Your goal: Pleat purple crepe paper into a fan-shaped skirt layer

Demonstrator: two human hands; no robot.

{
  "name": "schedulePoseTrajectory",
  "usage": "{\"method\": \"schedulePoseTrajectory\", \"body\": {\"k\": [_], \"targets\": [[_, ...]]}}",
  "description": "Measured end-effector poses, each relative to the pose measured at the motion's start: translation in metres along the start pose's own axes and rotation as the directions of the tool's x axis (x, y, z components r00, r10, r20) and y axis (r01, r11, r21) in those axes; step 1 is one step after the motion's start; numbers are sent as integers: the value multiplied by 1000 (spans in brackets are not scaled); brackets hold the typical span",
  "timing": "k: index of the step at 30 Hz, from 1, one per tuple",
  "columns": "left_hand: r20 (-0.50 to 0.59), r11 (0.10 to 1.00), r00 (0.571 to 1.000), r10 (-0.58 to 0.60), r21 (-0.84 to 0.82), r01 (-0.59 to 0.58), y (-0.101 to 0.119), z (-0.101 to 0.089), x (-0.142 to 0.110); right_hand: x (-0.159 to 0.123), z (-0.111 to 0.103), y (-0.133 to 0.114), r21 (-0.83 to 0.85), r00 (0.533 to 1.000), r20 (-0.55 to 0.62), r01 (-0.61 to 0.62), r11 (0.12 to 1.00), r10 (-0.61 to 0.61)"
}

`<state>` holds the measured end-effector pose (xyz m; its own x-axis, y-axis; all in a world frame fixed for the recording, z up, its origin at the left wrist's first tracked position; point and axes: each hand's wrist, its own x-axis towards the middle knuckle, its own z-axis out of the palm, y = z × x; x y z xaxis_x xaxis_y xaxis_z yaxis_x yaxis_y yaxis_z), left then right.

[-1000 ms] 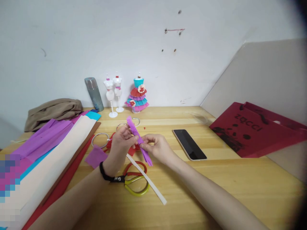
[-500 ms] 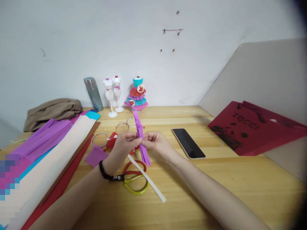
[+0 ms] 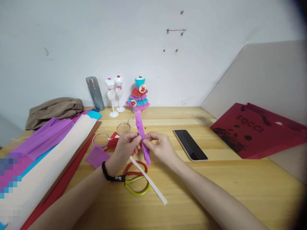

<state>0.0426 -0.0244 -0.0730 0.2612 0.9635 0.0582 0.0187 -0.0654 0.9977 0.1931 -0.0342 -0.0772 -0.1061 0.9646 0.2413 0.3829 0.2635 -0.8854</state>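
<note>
A gathered purple crepe paper strip (image 3: 141, 126) hangs nearly upright between my hands. My left hand (image 3: 128, 143) pinches its middle from the left. From the right, my right hand (image 3: 158, 143) closes thumb and fingers on the same part of the strip. Below the hands, scissors (image 3: 137, 191) with one red and one yellow handle lie on the table, their blades partly under my left wrist. A narrow white strip (image 3: 153, 185) crosses the handles. A purple paper square (image 3: 97, 156) and a red paper piece (image 3: 112, 142) lie left of my left hand.
Several metal rings (image 3: 100, 139) lie behind the hands. Two white mini mannequins (image 3: 111, 94) and one in a layered paper dress (image 3: 139, 92) stand at the wall beside a flask (image 3: 95, 94). Paper sheets (image 3: 52, 159) cover the left; a phone (image 3: 190, 145) and red bag (image 3: 259, 134) are right.
The purple strip has turned slightly, showing a smoother, broader face at its upper part. My fingers have shifted a little on it. The whole view has moved slightly.
</note>
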Motion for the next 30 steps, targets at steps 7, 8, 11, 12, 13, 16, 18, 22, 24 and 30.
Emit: {"method": "schedulePoseTrajectory", "body": {"k": [7,8,11,12,13,16,18,22,24,30], "targets": [[-12,998,999,51,29,-51,-7,6,-2,-8,-3,-6,-397,983,-11,163,903,-182],[-12,998,999,52,28,-52,-8,7,-2,-7,-3,-6,-414,983,-13,160,896,-182],[2,999,999,49,16,-49,-10,8,-3,-6,-2,-4,-434,984,-6,160,887,-180],[9,999,999,44,0,-44,-11,8,-3,-6,-2,-4,-432,984,-3,159,888,-178],[14,999,999,39,-20,-38,-12,8,-3,-6,-2,-3,-429,985,-1,158,889,-175],[31,995,999,25,-102,-21,-15,9,-3,-5,-2,-2,-411,985,-4,154,898,-170],[37,988,999,17,-156,-11,-16,9,-2,-4,-2,-1,-387,987,-14,145,911,-162],[43,976,999,12,-218,-3,-16,10,-2,-3,-2,-2,-280,996,-18,82,956,-90],[33,980,999,19,-196,-12,-15,9,-2,-3,-3,-4,-235,999,-4,46,971,-49],[8,998,998,63,16,-63,-10,7,-3,-3,-6,-13,-226,998,54,55,973,-43]]}}
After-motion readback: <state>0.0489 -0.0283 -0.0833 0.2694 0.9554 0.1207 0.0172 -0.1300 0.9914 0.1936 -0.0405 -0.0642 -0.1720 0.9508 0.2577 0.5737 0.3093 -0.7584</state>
